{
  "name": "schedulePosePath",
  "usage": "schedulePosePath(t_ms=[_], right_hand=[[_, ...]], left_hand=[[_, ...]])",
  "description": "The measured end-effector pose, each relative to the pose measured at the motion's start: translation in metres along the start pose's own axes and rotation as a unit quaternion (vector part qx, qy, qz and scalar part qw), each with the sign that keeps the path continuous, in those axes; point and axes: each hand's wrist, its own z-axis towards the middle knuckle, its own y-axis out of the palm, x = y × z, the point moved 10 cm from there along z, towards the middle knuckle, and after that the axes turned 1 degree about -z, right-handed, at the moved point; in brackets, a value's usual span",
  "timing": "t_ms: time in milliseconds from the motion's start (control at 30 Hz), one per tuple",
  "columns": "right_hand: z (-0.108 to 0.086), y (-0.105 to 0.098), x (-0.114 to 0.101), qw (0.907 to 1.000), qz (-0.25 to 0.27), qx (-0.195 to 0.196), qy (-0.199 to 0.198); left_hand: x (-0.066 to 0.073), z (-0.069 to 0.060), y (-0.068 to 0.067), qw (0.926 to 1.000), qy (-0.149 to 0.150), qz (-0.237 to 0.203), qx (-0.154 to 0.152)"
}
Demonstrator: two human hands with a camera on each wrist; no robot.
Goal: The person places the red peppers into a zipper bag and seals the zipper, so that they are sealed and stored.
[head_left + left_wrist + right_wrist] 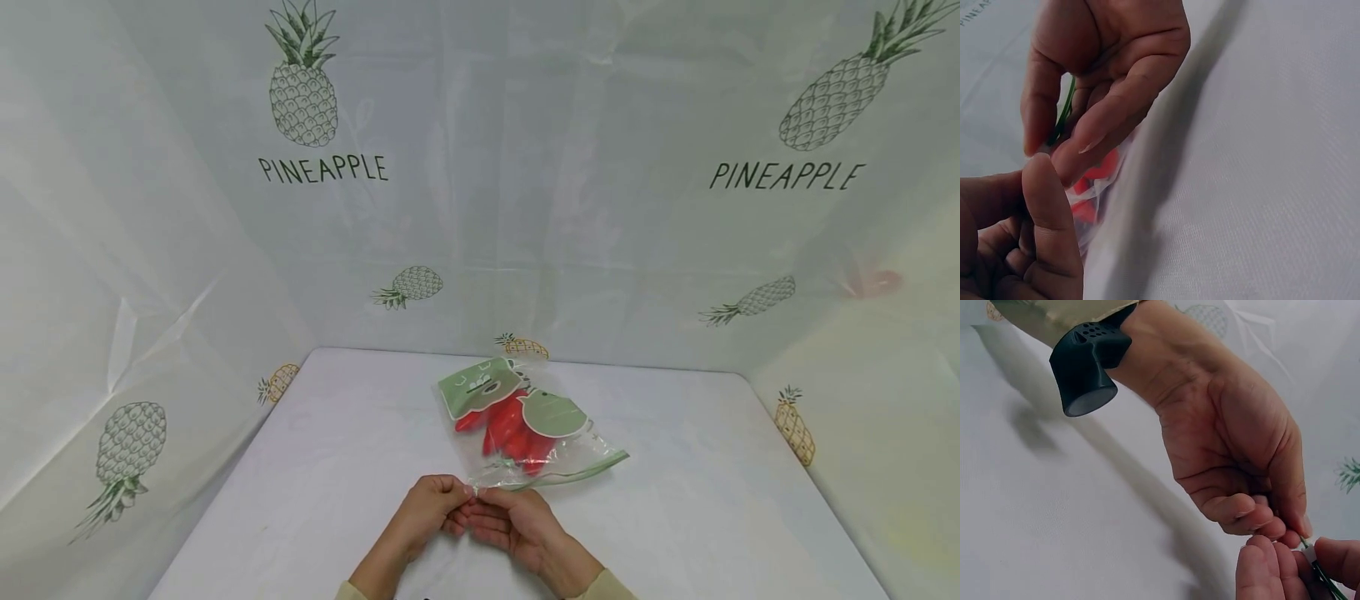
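A clear zip bag (588, 454) with green cartoon prints lies on the white table, its green-edged mouth toward me. Inside it are several glossy red things (510, 429), partly covered by the prints; their kind is unclear. At the near left corner of the mouth, my left hand (429, 510) pinches the end of the green zip strip between thumb and finger. Right beside it, my right hand (521, 521) pinches the same strip, where a small white slider (1310, 554) shows in the right wrist view. The fingertips of both hands nearly meet.
The white table (315, 492) extends around the bag on both sides. A pale curtain (517, 183) printed with pineapples hangs behind and along the sides. A dark wrist camera (1088, 369) sits on my left wrist in the right wrist view.
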Motion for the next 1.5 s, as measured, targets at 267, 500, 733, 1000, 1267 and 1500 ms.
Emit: schedulePosePath(t_ms=[267,500,733,1000,1267,1500], right_hand=[[-0.001,-0.010,-0.004,0.9997,0.006,0.021,-0.008],[-0.001,-0.013,-0.004,0.9996,0.016,0.025,-0.002],[0.001,-0.011,-0.006,0.9996,0.018,0.023,-0.004],[0.002,-0.011,-0.007,0.9994,0.017,0.029,-0.010],[0.000,-0.014,-0.008,0.9990,0.019,0.039,-0.014],[-0.002,-0.018,-0.009,0.9988,0.028,0.040,-0.007]], left_hand=[[-0.007,0.002,-0.016,0.9995,-0.001,0.007,0.031],[-0.007,0.001,-0.021,0.9993,-0.003,-0.008,0.036],[-0.007,0.002,-0.017,0.9994,-0.001,-0.019,0.031],[-0.008,0.000,-0.017,0.9988,-0.003,-0.033,0.035],[-0.008,0.001,-0.023,0.9976,0.006,-0.038,0.058],[-0.009,0.001,-0.028,0.9974,0.004,-0.037,0.061]])
